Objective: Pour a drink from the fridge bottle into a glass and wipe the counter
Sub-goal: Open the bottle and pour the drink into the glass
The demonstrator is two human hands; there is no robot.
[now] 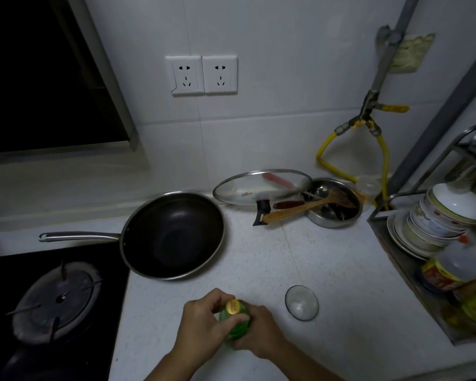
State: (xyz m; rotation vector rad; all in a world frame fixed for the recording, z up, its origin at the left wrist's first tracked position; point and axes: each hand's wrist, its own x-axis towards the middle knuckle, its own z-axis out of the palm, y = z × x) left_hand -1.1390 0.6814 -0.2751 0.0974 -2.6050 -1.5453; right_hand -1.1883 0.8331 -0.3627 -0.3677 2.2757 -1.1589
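A green bottle with a yellow cap stands upright on the white counter near its front edge. My left hand wraps around the bottle's neck, with its fingers at the cap. My right hand grips the bottle's body from the right. An empty clear glass stands upright on the counter, just right of my right hand and apart from it.
A dark wok sits behind the bottle, its handle over the gas hob on the left. A glass lid and a steel bowl with utensils lie at the back. A dish rack fills the right side.
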